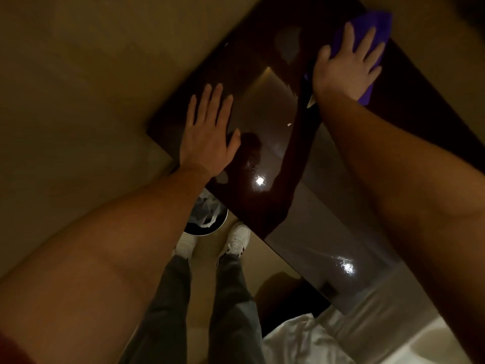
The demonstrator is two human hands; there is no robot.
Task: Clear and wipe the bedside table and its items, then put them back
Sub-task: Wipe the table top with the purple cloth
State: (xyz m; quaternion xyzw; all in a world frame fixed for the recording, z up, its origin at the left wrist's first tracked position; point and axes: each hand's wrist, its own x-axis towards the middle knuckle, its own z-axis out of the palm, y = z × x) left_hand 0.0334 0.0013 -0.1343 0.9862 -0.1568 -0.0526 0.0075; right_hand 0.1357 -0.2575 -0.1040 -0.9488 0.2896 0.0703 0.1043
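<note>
The dark glossy bedside table (pixel 265 106) fills the middle of the head view, tilted diagonally, with lamp glints on its top. My right hand (pixel 346 61) lies flat with spread fingers on a purple cloth (pixel 367 24) at the table's far right part, pressing it to the surface. My left hand (pixel 210 135) rests flat on the table's near left edge, fingers straight, holding nothing. No other items show on the tabletop apart from a small pale speck (pixel 288 124).
A round bin (pixel 207 219) with a pale liner stands on the floor under the table's near edge, beside my white shoes (pixel 236 240). White bedding (pixel 315 337) lies at the bottom right. Beige wall and carpet surround the table.
</note>
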